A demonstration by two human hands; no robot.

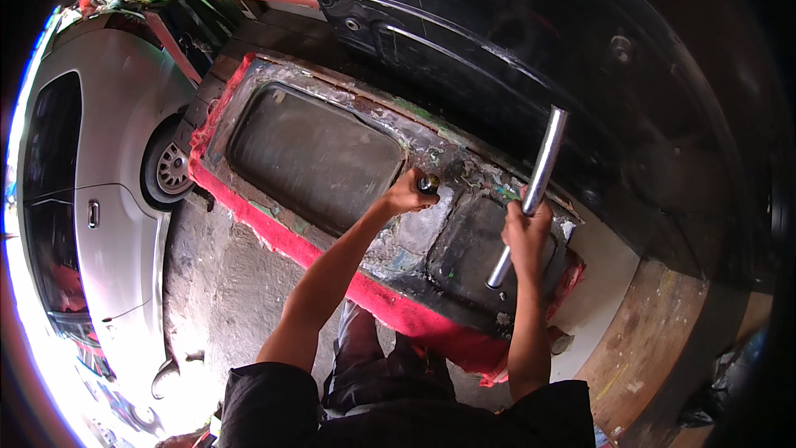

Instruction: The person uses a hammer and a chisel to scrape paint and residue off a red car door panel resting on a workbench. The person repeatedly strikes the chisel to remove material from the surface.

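Note:
My left hand is closed round a short dark cylindrical thing with a yellowish end; its kind I cannot make out. That hand is over the middle of a worn, paint-stained bench top, beside a large dark recessed panel. Over the right part of the bench, my right hand grips a shiny metal tube near its middle. The tube slants, its upper end pointing away from me and its lower end near a smaller dark panel. The two hands are apart.
Red cloth edges the bench's near and left sides. Behind it stands a large black vehicle panel with a chrome handle. A silver car is parked at the left on the concrete floor. A wooden board lies at the right.

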